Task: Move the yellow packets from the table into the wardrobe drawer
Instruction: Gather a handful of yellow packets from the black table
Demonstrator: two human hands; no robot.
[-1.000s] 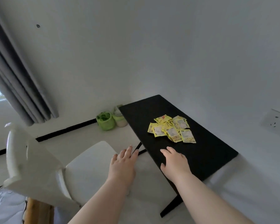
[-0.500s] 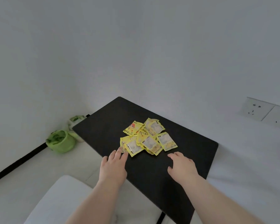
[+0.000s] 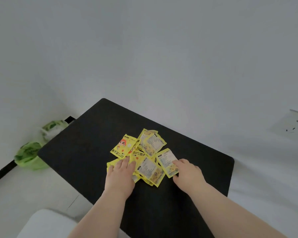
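Observation:
Several yellow packets (image 3: pixel 145 153) lie in a loose overlapping pile in the middle of a black table (image 3: pixel 86 152). My left hand (image 3: pixel 120 176) lies flat on the pile's near left side, fingers spread over the lowest packets. My right hand (image 3: pixel 187 172) touches the pile's right side, with its fingers on the edge of one packet (image 3: pixel 167 160). Neither hand has lifted anything. No wardrobe or drawer is in view.
The table stands against a white wall. Two green-lined bins (image 3: pixel 29 157) sit on the floor at the left, by a black skirting strip. A wall socket (image 3: pixel 292 126) is at the right. A white chair seat (image 3: pixel 46 224) shows at the bottom left.
The view has swung towards the table and come closer. Both hands have moved forward from the table's near edge onto the pile of packets.

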